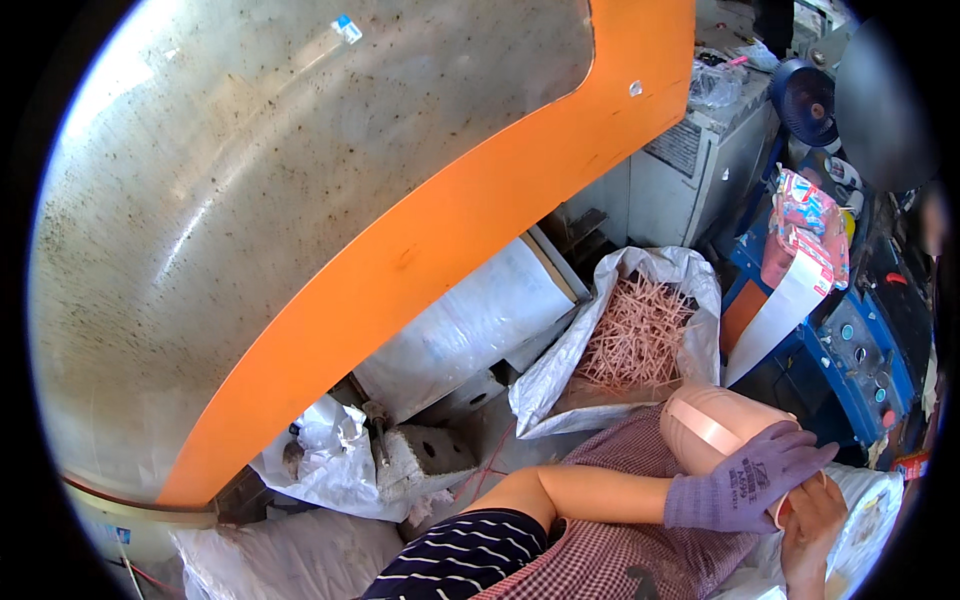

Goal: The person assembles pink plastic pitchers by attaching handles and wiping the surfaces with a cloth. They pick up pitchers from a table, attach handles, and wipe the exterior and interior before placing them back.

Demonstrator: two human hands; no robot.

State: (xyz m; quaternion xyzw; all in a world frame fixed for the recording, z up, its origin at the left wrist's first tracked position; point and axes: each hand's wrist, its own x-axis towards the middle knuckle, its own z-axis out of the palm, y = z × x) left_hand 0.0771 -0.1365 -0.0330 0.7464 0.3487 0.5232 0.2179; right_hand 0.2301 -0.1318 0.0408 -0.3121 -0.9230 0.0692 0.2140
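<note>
A peach-coloured, rounded hollow plastic piece (715,425), like a container, lies over my lap with a pale glossy band along its side. My left hand (735,490), in a purple-grey knitted glove, is wrapped over its near end, with the fingers reaching toward the right. My right hand (812,520) is bare and grips the same end at its edge, the fingers bent and partly hidden under the glove. Just beyond the piece stands an open white woven sack (545,385) holding many thin peach-coloured plastic scraps (637,335).
A large machine with an orange-framed clear cover (440,215) fills the left. Blue equipment with a button panel (855,350) stands at right, near pink-and-white packages (808,225) and a fan (803,103). A stuffed white sack (290,550) and a concrete-like block (425,465) lie below.
</note>
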